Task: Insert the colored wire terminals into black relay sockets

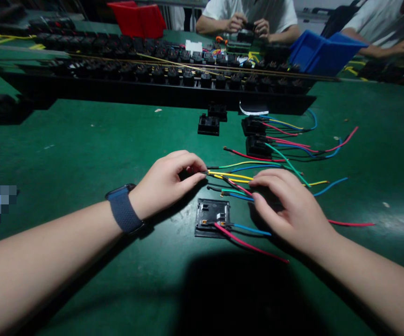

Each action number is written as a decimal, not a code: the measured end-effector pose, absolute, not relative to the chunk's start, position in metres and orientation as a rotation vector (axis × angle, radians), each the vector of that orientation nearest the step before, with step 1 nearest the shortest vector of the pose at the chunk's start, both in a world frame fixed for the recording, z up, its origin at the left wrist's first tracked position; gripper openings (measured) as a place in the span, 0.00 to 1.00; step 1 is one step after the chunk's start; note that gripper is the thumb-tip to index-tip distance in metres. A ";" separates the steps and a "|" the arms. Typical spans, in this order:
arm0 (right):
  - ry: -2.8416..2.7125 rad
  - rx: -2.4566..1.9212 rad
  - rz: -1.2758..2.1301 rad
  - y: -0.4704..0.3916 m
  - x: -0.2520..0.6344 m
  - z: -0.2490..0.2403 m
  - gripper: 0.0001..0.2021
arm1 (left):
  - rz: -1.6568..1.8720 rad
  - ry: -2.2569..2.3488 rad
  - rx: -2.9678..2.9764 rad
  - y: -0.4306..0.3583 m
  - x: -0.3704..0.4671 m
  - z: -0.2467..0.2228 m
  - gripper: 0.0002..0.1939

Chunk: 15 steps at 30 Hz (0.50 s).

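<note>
On the green table, my left hand, with a dark watch on its wrist, pinches the left ends of yellow wires. My right hand is closed at their other side, thumb and forefinger at the yellow wires and a red one. Green, blue and red wires lie around and beneath them. Just below, between the hands, a square black plastic plate lies flat, with a blue wire and a red wire attached at its lower part.
Two black housings with wires lie beyond my right hand, near small black parts. A long black rack of sockets crosses the back. Behind it are a red bin, a blue bin and two people working.
</note>
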State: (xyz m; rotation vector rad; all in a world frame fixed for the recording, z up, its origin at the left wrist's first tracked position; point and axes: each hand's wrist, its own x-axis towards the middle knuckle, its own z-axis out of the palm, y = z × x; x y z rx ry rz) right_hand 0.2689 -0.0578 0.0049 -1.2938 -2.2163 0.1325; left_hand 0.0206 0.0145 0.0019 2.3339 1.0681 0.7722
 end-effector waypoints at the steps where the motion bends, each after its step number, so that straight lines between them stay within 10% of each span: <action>1: -2.216 -1.271 0.133 -0.058 0.269 0.005 0.07 | 0.786 1.052 2.342 0.014 0.020 0.002 0.07; 15: -2.233 -1.248 0.192 -0.059 0.268 0.006 0.03 | 0.899 0.782 2.485 0.012 0.019 0.005 0.06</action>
